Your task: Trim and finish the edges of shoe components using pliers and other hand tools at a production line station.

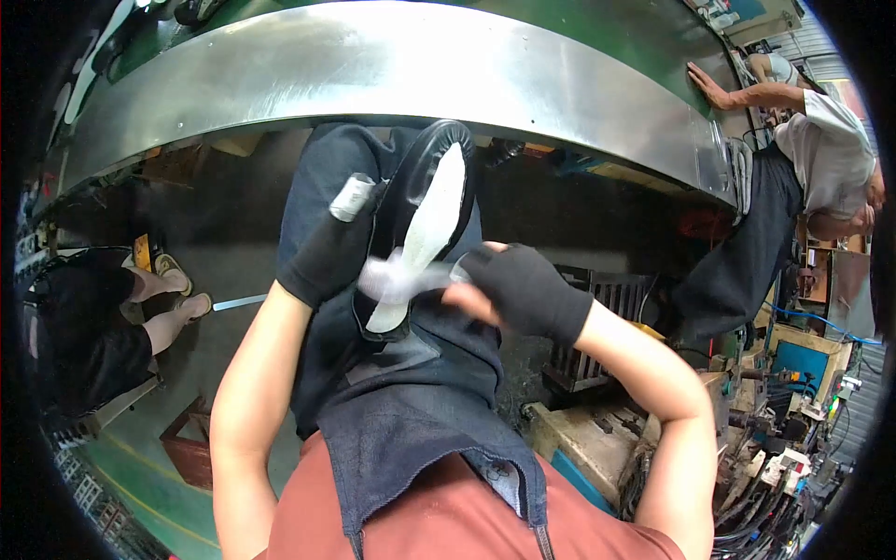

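Note:
A black shoe upper [457, 136] lies across my lap, its underside turned up and its toe pointing away from me. Along that underside runs a long white sole-shaped piece [436, 215]. My left hand [329, 247], in a black glove with silvery tape round the thumb, is closed on the shoe's left side; most of its fingers are hidden behind the shoe. From the right, my right hand [527, 294], in a black fingerless glove, grips a slim pale tool [397, 278] with a whitish end. Motion blurs this tool over the heel half of the white piece, so its kind is unclear.
Ahead of my knees runs a bent-metal conveyor edge [373, 61] beside a green belt [597, 33]. On the right, another person's hand [711, 89] rests on the belt. A dark slatted crate [597, 303] and machinery [583, 434] stand at my right. A seated person's legs [159, 299] show left.

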A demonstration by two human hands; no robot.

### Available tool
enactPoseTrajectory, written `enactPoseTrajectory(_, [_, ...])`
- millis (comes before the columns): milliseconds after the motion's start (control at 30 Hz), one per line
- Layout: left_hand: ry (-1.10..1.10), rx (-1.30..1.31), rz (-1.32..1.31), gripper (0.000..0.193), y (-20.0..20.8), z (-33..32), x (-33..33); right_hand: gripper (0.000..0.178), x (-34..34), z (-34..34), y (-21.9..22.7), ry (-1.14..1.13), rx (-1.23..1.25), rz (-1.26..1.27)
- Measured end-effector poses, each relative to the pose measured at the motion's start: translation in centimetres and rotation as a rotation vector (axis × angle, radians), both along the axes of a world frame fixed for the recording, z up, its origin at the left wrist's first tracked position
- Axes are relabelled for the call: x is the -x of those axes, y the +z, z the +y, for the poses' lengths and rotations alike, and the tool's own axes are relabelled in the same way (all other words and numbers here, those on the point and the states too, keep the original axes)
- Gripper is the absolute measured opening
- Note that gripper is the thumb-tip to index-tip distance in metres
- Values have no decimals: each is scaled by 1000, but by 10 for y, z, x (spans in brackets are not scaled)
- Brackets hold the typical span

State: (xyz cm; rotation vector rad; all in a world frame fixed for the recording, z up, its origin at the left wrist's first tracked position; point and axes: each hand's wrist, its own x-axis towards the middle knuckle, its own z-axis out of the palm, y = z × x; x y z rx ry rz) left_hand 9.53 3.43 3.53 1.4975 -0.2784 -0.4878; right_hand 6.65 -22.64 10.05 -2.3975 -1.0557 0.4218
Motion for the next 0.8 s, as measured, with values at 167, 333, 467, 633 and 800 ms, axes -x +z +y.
enactPoseTrajectory(167, [281,342,611,47,3,-33,-9,39,58,-34,-20,-467,-33,555])
enactPoseTrajectory(333, [299,-550,-172,50,-14,-54,4,35,60,-20,29,-571,-24,648])
enactPoseTrajectory(467, [280,-457,-49,79,-13,-45,11,28,36,2,64,-294,-284,254])
enactPoseTrajectory(633, [106,-337,-238,119,5,-25,23,36,30,-8,-4,-508,-119,524])
enactPoseTrajectory(800, [181,-333,-196,120,19,-12,34,47,118,11,-52,-1160,-512,990])
